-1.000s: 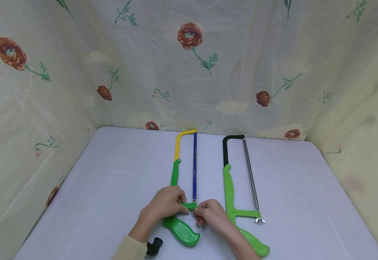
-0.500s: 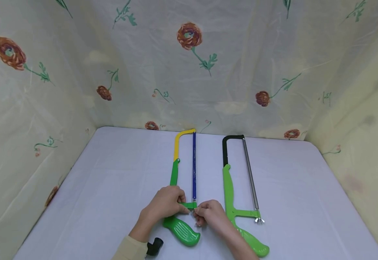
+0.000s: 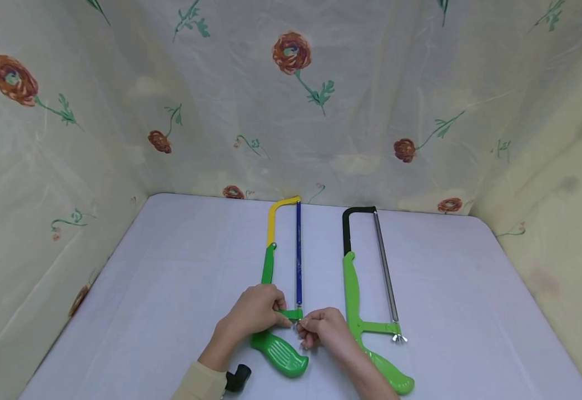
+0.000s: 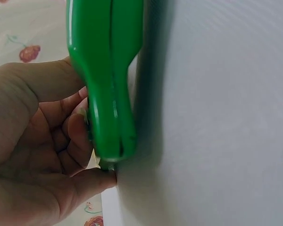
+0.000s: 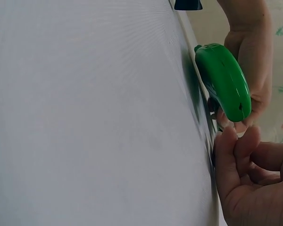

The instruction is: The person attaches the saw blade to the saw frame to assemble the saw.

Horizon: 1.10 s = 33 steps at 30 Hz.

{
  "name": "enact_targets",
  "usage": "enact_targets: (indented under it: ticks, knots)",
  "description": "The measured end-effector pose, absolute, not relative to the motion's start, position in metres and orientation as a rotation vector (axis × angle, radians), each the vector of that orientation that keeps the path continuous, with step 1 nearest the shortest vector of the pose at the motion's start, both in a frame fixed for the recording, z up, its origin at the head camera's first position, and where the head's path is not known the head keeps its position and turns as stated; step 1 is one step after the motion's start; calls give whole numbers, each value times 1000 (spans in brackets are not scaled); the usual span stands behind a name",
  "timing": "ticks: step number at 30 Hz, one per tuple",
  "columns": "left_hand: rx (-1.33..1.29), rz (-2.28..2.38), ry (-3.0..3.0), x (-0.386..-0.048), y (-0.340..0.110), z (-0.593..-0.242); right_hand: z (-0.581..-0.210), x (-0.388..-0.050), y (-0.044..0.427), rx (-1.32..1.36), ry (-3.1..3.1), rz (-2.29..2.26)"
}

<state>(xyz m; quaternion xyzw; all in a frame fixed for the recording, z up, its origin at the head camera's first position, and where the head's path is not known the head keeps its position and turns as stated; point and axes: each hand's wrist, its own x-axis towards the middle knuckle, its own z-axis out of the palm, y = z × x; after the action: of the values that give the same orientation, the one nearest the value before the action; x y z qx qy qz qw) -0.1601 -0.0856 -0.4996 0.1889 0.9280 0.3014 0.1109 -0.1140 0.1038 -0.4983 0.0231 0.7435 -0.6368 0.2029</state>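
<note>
A hacksaw (image 3: 282,354) with a green handle, yellow front frame and blue blade (image 3: 298,253) lies on the table in the head view. My left hand (image 3: 254,310) grips its green frame just above the handle, thumb along the short cross arm. At the lower end of the blade, my right hand (image 3: 327,332) pinches a small metal wing nut (image 3: 296,325), mostly covered by the fingers. The green handle (image 4: 104,70) fills the top of the left wrist view. In the right wrist view the fingertips (image 5: 226,141) meet close below the handle (image 5: 224,77).
A second hacksaw (image 3: 352,289), lime green and black with a grey blade, lies to the right, its handle running beside my right forearm. A black object (image 3: 238,379) sits by the left sleeve. Flowered cloth (image 3: 351,83) hangs behind the white table (image 3: 190,250).
Both hands stay at the same spot on the hacksaw. The right fingers shift very slightly at the wing nut; the head view tilts a little.
</note>
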Motion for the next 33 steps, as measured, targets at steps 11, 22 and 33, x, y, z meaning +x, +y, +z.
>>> enact_targets:
  ticks: [11,22,33]
  knots:
    - [529,898,2722,-160,-88,-498,-501,-115,105,120,1893,-1857]
    - [534,897,2683,-162,-88,-495,-501,-116,111,59,1780,-1842]
    - [514,940,2663,-160,-85,-495,-499,-115,107,65,2145,-1650]
